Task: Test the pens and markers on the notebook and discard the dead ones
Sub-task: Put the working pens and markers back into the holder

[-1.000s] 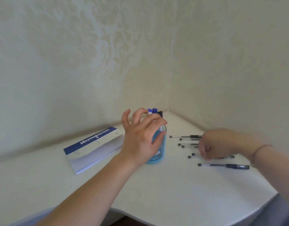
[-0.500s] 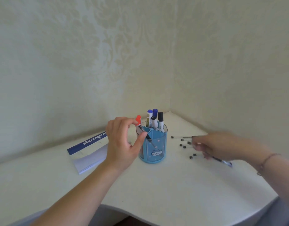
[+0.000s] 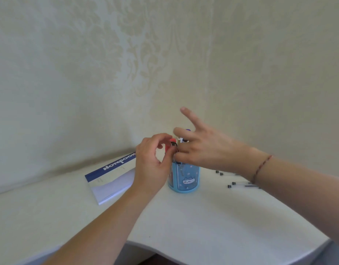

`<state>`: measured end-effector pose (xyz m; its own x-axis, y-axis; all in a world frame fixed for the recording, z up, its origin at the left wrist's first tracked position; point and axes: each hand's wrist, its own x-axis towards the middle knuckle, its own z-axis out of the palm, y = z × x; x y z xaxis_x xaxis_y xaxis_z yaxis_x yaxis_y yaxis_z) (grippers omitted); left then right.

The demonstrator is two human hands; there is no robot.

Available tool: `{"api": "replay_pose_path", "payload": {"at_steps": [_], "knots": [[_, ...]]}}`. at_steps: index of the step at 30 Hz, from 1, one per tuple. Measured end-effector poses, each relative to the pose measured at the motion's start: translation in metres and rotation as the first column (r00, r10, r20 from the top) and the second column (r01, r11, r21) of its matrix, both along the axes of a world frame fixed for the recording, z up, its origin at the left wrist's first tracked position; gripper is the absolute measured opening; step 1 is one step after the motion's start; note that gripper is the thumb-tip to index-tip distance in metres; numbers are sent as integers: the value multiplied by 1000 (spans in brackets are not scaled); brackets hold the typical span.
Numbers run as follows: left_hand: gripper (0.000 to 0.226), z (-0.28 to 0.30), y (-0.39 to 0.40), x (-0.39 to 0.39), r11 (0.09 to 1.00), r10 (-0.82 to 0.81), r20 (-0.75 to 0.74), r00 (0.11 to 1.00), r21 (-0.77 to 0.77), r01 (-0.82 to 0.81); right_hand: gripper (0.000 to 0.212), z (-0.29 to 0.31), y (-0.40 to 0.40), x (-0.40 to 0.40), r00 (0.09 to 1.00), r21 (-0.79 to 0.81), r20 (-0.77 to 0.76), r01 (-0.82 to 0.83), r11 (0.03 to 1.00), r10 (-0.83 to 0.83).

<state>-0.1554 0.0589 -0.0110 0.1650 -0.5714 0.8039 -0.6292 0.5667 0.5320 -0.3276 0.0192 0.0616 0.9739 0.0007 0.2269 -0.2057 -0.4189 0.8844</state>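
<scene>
Nearest, the left hand (image 3: 151, 165) sits just left of the blue pen cup (image 3: 184, 176) on the bench (image 3: 203, 222), thumb and fingers curled, pinching something small and dark beside the red marker (image 3: 169, 145). The marker stands upright in the cup. The right hand (image 3: 201, 150) reaches over the cup from the right; two fingers are spread, and the lower ones seem to pinch at the same spot. The notebook (image 3: 111, 178) lies just left. More pens (image 3: 241, 183) lie right.
</scene>
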Motion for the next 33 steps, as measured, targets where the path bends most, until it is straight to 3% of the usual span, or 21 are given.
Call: {"api": "replay_pose_path", "payload": {"at_steps": [3,5,6,8,10,11,13,14,16,20,23,27,30,31,33], "knots": [[28,0,1,2,1000,-23,-83,996,18,25,29,0,-4,0,989,-17,60,-131,991,132],[26,-4,0,7,999,-23,-123,992,42,28,26,0,-10,-8,946,-17,279,-166,986,164],[26,-5,0,8,998,-23,-129,991,48,29,24,-1,-13,-15,891,1,433,-155,988,139],[27,-7,1,8,998,-23,-110,994,47,28,20,-9,-20,-31,684,121,729,-162,979,23],[28,-6,2,4,998,-40,-111,993,41,45,19,-24,-25,-55,488,330,856,-258,908,-173],[27,-5,3,2,997,-59,-120,991,40,65,16,-35,-28,-69,476,480,824,-297,826,-307],[24,-3,2,0,995,-86,-121,989,38,91,13,-59,-29,-94,636,795,532,-149,588,-559],[25,-3,1,-1,995,-81,-110,991,41,86,12,-71,-28,-104,717,870,347,-5,493,-605],[33,-5,-3,-1,995,-48,-103,994,78,56,2,-90,-26,-118,764,895,105,206,395,-637],[41,-13,-7,1,970,-33,-213,977,229,82,12,-111,-27,-143,768,884,89,232,405,-634],[37,-16,-6,3,971,-38,-195,980,225,82,4,-112,-24,-145,797,861,161,175,478,-582],[52,-16,-5,5,982,-27,-130,991,183,51,31,-85,-14,-123,625,892,359,-11,451,-694],[64,-17,-1,4,997,1,13,1000,77,-2,25,-59,0,-88,536,856,517,-313,411,-668],[65,-18,1,4,1000,13,77,997,14,-14,18,-52,4,-76,450,801,572,-486,350,-686],[63,-18,6,3,995,44,241,969,-95,-21,17,-36,13,-55,267,521,545,-850,71,-795]]}}
